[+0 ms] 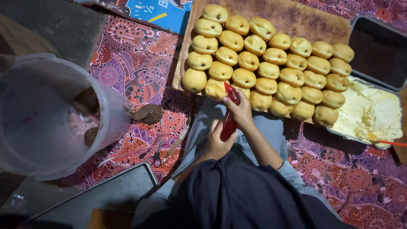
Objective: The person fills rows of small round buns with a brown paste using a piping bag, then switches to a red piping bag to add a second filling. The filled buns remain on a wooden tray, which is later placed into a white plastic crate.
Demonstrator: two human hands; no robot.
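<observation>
Patterned red-and-purple cloth (140,68) covers the floor, dimly lit, with a person seated at the near edge, dark garment over pale blue trousers.

Wooden board (296,17) lies at far centre, carrying rows of round golden buns (275,55) packed touching one another. Several buns show a small dark hole on top.

Red squeeze bag (229,123): narrow, held upright and slightly tilted, its tip at the near-left corner of the bun rows, touching or just above the bun (215,89) at the near edge of the board.

Right hand (241,111): fingers wrapped around the upper part of the red bag, clamped on it, close to the tip.

Left hand (217,142): fingers closed around the lower end of the same bag, thumb side up. Both hands sit above the person's lap, just near of the board.

Left of the person: large translucent plastic bucket (46,123), with dark brown paste (87,101) inside and smeared on its wall. 1 brown blob (148,113) rests on the cloth just right of the bucket.

Right side: tray of pale yellow cream (371,112), touching the right end of the board, with an orange-handled tool (392,143) lying in it. Dark empty-looking tray (379,51) sits beyond it at far right.

Near left: grey metal tray (110,193), partly out of view.
</observation>
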